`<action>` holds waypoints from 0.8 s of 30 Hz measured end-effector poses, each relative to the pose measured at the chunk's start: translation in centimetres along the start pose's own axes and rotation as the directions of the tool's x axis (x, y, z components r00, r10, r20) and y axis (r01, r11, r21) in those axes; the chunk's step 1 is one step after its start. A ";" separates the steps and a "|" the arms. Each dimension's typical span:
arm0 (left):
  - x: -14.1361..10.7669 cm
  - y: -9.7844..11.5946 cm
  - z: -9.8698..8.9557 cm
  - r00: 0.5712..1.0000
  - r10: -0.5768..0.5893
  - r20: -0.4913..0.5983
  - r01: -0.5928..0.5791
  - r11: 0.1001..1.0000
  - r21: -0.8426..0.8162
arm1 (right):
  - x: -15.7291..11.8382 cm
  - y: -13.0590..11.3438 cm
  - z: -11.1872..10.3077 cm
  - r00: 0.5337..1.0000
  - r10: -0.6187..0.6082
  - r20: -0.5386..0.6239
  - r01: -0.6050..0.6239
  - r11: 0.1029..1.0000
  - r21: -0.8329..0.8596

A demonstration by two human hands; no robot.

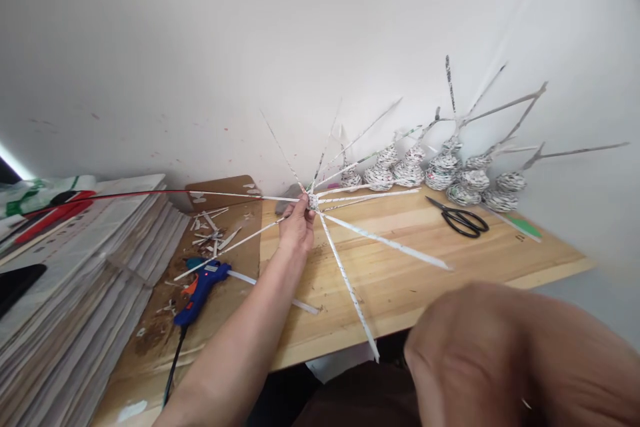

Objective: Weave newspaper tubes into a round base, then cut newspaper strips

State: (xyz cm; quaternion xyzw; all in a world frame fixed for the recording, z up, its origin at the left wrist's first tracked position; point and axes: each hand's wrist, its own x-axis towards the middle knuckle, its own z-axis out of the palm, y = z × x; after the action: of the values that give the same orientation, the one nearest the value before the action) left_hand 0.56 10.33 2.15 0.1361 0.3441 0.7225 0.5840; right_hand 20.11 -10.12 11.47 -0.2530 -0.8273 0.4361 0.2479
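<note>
Rolled newspaper sticks (345, 273) spread out like spokes from a small woven hub (313, 201) above the wooden table. My left hand (297, 223) is closed around the near left side of that hub, thumb and fingers pinching it. My right hand (470, 347) looms large and blurred at the lower right, close to the camera and apart from the spokes. Its fingers are hidden, so what it may hold does not show. Against the wall stand several gourd-shaped woven paper pieces (443, 170) with sticks poking from their tops.
Black-handled scissors (463, 220) lie on the wooden table (400, 293) at right. A blue glue gun (203, 293) rests on cardboard at left, near paper scraps (213, 233). Stacked newspapers (120, 247) fill the left side. A green-and-white strip (523, 225) lies far right.
</note>
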 end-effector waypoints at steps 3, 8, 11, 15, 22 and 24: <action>-0.1 0.0 0.0 1.000 -0.002 0.011 0.003 1.000 -0.006 | 3.2 2.7 -1.6 0.992 0.068 0.108 -0.070 0.997 0.014; -0.3 -0.2 0.0 0.998 -0.057 0.027 0.058 0.997 -0.055 | 7.4 11.7 -3.7 0.891 0.423 -0.164 -0.385 0.897 0.217; -0.6 -0.9 0.1 0.996 -0.087 0.023 0.089 0.994 -0.057 | 10.0 15.0 -2.9 0.822 0.454 -0.344 -0.272 0.843 0.465; -1.0 -1.9 -0.2 0.994 -0.095 0.058 0.097 0.995 -0.032 | 14.4 16.7 -1.1 0.797 0.376 -0.473 -0.077 0.839 0.539; -0.9 -3.4 -1.1 0.991 -0.123 0.051 0.119 0.989 0.086 | 17.2 19.8 -1.3 0.598 0.307 -0.741 0.119 0.880 0.460; -0.9 -3.8 -1.2 0.989 -0.131 0.070 0.125 0.988 0.094 | 16.9 20.3 -1.3 0.550 0.363 -0.752 0.115 0.859 0.499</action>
State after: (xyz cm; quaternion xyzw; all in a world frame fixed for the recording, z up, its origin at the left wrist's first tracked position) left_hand 2.94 9.40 -1.09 0.1671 0.3614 0.6617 0.6353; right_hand 12.34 11.38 -1.91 -0.4152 -0.4512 0.4781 0.6288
